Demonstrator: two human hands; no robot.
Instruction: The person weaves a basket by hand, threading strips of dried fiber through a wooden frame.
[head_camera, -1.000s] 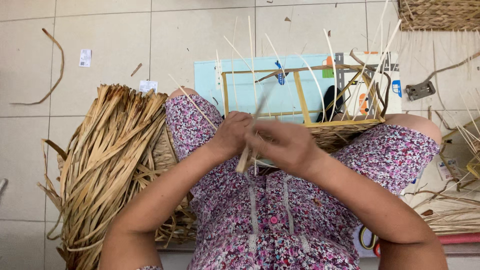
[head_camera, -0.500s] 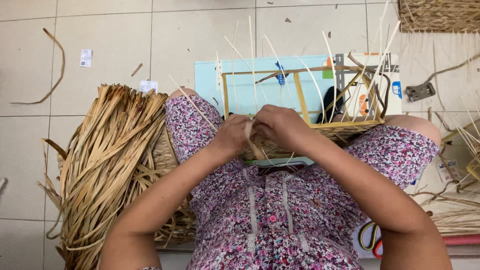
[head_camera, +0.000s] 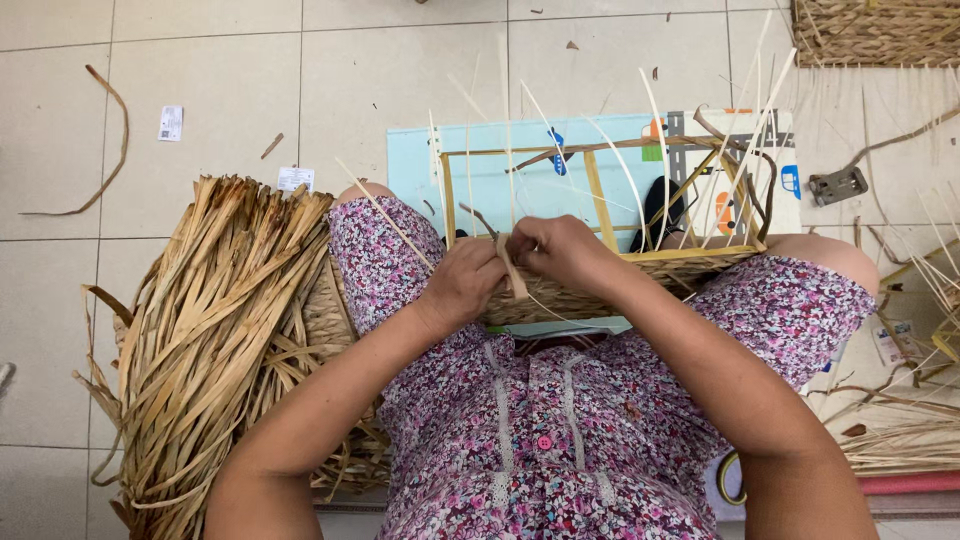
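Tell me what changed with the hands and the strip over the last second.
Both hands moved up onto the basket's near wall. Left hand and right hand now pinch the strip against the weave. Frame, straw bundle and mat stayed put.

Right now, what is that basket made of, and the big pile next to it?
The basket looks woven from dried plant strips on a thin yellowish frame, perhaps wood; its side shows a matte, ribbed weave. The pile seems to be the same dried leaves or straw: flat, tan, curling strips.

straw bundle (head_camera: 215, 330) left of lap, basket frame (head_camera: 600, 230) on knees
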